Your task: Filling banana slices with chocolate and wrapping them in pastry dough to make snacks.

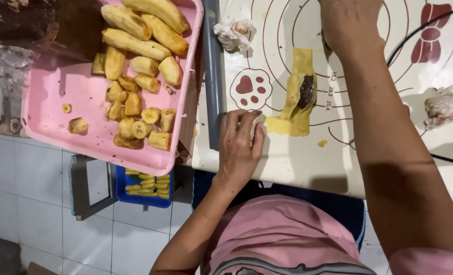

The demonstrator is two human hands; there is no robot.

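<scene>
Yellow wrapper (pixel 296 99) on paw-print mat (pixel 287 147); left hand (pixel 239 145) flat, open, right hand (pixel 349 23) unclear.

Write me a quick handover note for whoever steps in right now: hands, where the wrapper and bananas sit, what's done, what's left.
Left hand: flat on the white baking mat, fingertips by the lower end of the yellow wrapper, holding nothing.
Right hand: reaching to the mat's far edge; fingers are out of frame, so its grip cannot be told.
Wrapper: lies on the mat, partly folded, dark filling showing in the middle.
Banana pieces: on the pink tray to the left, whole and cut.
Done: filling placed, folding begun.
Left: by the look of it, closing the wrapper; many pieces on the tray are unwrapped.
</scene>
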